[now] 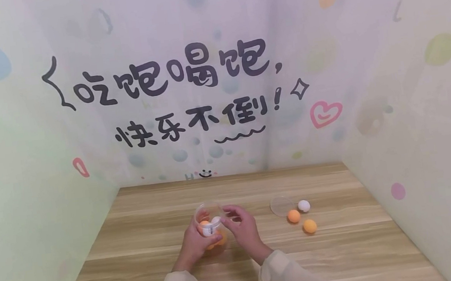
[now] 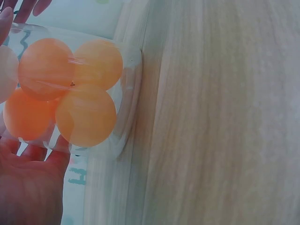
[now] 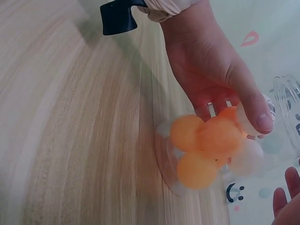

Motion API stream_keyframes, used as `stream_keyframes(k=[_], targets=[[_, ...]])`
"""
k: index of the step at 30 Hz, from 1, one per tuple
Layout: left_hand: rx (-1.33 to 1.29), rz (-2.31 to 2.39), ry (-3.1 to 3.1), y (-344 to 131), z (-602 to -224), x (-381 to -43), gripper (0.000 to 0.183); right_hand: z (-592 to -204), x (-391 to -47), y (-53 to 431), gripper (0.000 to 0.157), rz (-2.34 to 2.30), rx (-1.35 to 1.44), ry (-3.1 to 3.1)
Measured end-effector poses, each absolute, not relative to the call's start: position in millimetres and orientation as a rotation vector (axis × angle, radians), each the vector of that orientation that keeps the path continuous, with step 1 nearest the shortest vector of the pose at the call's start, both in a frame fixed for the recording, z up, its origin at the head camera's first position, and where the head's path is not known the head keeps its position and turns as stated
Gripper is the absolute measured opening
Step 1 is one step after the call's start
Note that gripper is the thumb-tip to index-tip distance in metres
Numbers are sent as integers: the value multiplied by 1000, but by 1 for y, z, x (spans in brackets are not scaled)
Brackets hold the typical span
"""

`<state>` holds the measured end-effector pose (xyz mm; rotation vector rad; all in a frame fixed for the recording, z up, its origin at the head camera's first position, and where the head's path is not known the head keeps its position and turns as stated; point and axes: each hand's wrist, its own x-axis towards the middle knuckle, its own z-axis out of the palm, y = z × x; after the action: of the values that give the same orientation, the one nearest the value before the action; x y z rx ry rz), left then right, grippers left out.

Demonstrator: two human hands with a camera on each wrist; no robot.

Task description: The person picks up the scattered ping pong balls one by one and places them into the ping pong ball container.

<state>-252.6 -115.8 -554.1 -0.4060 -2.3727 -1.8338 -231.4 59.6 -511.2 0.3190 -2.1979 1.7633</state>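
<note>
One wall (image 1: pixel 235 153) is standing behind, showing black lettering and pastel dots. One wood-grain table (image 1: pixel 144 233) is lying below. Two hands are working mid-table: the left hand (image 1: pixel 197 244) is gripping the jar, fingers and thumb wrapping its side; the right hand (image 1: pixel 244 231) is hovering at the rim, fingers sitting loosely bent, holding nothing visible; can't tell if they're touching the jar.

One jar (image 2: pixel 131 89) is standing mouth-up on the table: clear, round, thin-walled, slightly shiny. One lid (image 1: pixel 281 206), clear and round, is lying flat to the right.

Balls, jar: at least four orange balls (image 2: pixel 86 117), matte, seams or small marks showing, are stacking low; at least two white balls (image 3: pixel 247 157) are sitting higher, one showing dark print. Exact total hidden. Balls, loose: two orange (image 1: pixel 309 226), one white (image 1: pixel 304 205), resting beside the lid.
</note>
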Motion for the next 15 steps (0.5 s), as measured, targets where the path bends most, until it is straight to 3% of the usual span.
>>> stream_keyframes(k=[9,15], targets=[[-351,-1872,-2383,-115,-552,-251,85,-499,-220,57,30,1793,312,-2208],[-347,-1852,-2398,-114,-552,-251,85,-516,-227,60,31,1751,295,-2239]])
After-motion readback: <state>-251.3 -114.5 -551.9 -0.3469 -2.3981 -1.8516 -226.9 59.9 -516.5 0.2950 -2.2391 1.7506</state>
